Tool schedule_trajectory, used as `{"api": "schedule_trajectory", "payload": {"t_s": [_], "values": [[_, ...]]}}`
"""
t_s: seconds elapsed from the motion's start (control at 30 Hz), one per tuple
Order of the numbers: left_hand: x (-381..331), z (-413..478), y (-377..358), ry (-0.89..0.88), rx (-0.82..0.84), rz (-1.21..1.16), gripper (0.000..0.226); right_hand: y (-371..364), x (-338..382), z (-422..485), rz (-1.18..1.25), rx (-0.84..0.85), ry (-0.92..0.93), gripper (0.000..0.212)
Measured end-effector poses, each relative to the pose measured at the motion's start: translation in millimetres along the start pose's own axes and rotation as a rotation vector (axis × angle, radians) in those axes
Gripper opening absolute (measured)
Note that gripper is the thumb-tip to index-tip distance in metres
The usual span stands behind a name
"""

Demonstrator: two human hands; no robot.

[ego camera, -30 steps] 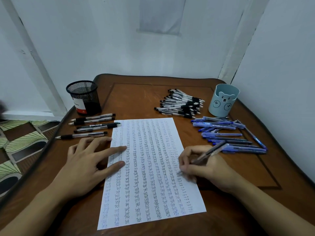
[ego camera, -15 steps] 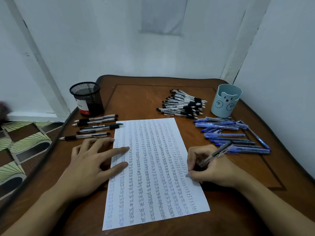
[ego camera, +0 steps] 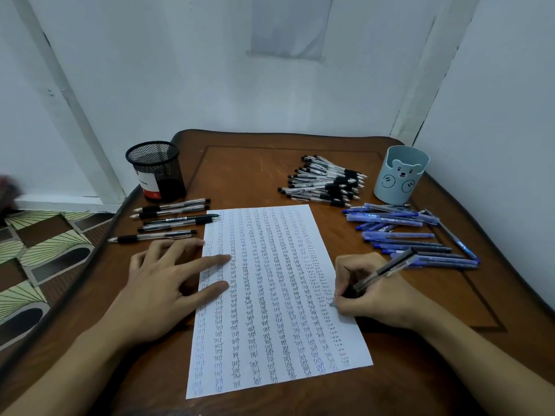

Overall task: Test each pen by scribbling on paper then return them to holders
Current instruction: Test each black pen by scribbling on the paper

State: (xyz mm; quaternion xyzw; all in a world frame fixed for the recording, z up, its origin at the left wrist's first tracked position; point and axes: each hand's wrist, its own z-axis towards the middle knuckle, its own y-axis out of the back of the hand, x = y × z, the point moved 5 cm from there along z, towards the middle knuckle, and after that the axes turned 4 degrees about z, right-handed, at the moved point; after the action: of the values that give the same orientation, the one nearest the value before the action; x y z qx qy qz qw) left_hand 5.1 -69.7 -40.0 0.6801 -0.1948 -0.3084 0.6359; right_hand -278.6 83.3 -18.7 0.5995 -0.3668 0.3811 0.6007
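- Little has changed over the last second. The right hand (ego camera: pixel 381 292) is still at the right margin of the paper (ego camera: pixel 270 295), fingers and thumb pinched round a dark pen (ego camera: pixel 387 270). The tip is on the sheet in the last, faint column of small marks.
- Against the sheet, the tip has hardly moved, if at all; most of the apparent shift looks like head movement.
- The left hand (ego camera: pixel 162 283) has not moved. It lies flat, fingers spread, with two fingertips over the sheet's left edge and the palm on the table (ego camera: pixel 240 175), pinning the paper.
- My reading: this pen is mid-test and not yet ready to go back.
- The sheet is nearly full, with column after column of "test" from top to bottom. Only the right margin has room.
- Five black pens (ego camera: pixel 171 217) lie in a row left of the sheet, just below the black mesh holder (ego camera: pixel 156 172).
- A larger heap of black pens (ego camera: pixel 327 183) sits beyond the sheet's top right corner.
- Blue pens (ego camera: pixel 405 235) lie scattered on the right, below the pale blue bear holder (ego camera: pixel 401 175).
- No pens stick up out of either holder, so the returning is probably all still to do.
- The surface is a dark brown wooden table with a raised rim and an inset panel.
- The room has pale bluish walls (ego camera: pixel 210 70) close on three sides and a patterned green-and-brown tiled floor (ego camera: pixel 45 244) at left.
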Motion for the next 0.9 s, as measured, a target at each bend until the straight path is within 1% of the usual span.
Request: {"api": "schedule_trajectory", "payload": {"t_s": [0.1, 0.2, 0.33, 0.57, 0.8, 0.9], "values": [[-0.3, 0.6, -0.2, 0.003, 0.005, 0.002, 0.066, 0.9, -2.2, 1.1, 0.0, 0.027, -0.018, 0.022], [-1.2, 0.8, 0.1, 0.007, 0.006, 0.005, 0.066, 2.5, -3.9, 0.0, 0.044, 0.009, -0.034, 0.021], [-1.1, 0.6, 0.1, 0.005, 0.006, 0.003, 0.063, 0.4, -4.1, 0.7, -0.006, 0.002, -0.013, 0.025], [0.1, -0.6, -0.3, -0.009, -0.027, -0.013, 0.06, 0.9, -2.1, 2.0, 0.031, -0.006, 0.009, 0.034], [1.4, 0.4, -1.6, -0.002, -0.008, 0.002, 0.059, 1.4, -0.9, 2.1, 0.051, 0.024, 0.02, 0.034], [1.4, 0.7, -1.8, 0.001, -0.002, 0.006, 0.061, 2.4, -4.4, 2.8, 0.062, 0.009, 0.015, 0.031]]}}
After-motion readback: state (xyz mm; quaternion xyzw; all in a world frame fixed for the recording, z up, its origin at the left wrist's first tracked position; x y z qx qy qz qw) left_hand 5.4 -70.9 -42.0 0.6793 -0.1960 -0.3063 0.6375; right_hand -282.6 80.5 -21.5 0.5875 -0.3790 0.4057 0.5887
